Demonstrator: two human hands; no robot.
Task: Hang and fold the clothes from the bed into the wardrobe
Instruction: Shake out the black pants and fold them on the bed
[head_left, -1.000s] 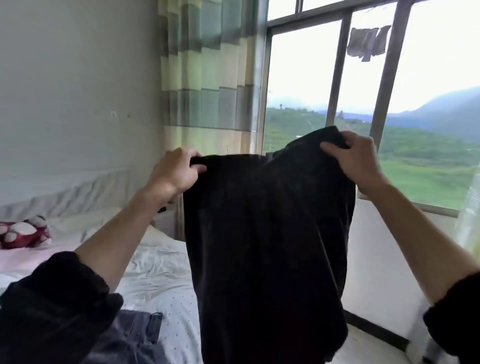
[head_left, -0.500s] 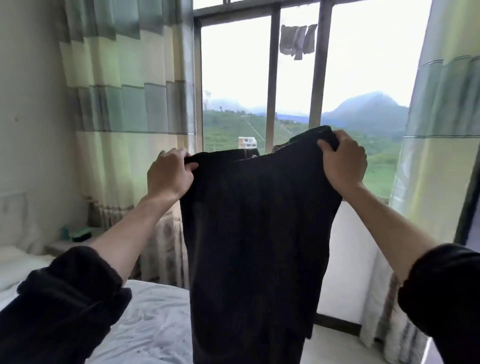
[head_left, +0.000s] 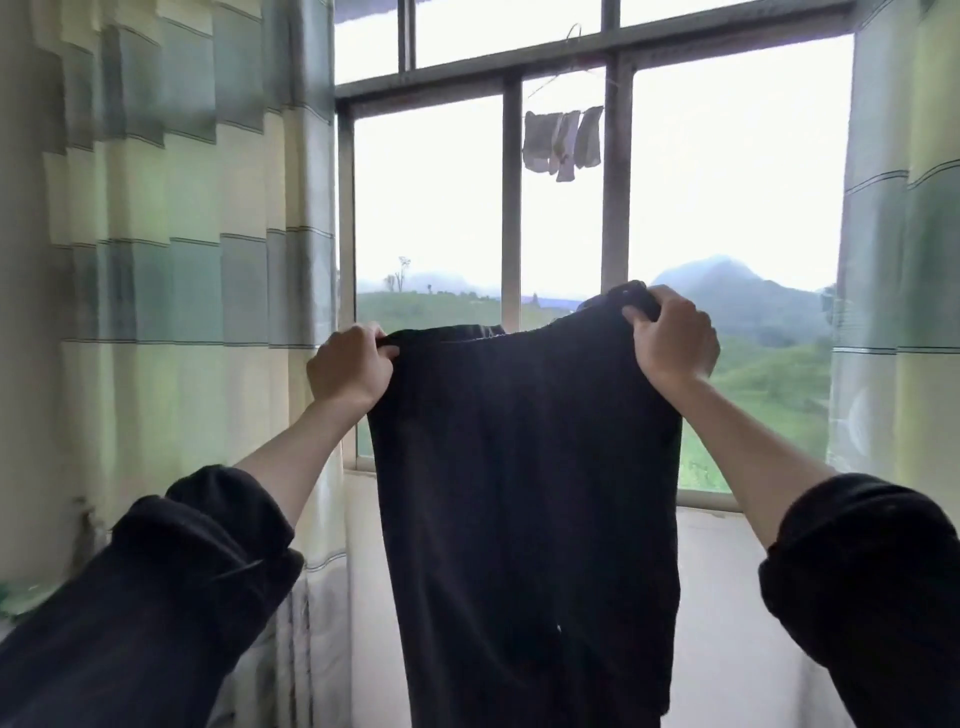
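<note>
Both hands hold dark trousers (head_left: 524, 493) up by the waistband in front of the window (head_left: 613, 223), legs hanging free; neither bed nor wardrobe is in view. The left hand (head_left: 349, 365) and right hand (head_left: 670, 335) each have their grip closed tight on a waistband corner. Soft, limp and probably light, the cloth is best handled from these top corners.

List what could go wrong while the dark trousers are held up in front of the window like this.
The trousers hang only from pinches at the top edge, left hand lower than right hand; a slipping corner could drop them. They run out of view below, so the hem might drag on something unseen. The cloth blocks the view ahead, and the curtain hangs close on the left, so turning could snag it.
</note>
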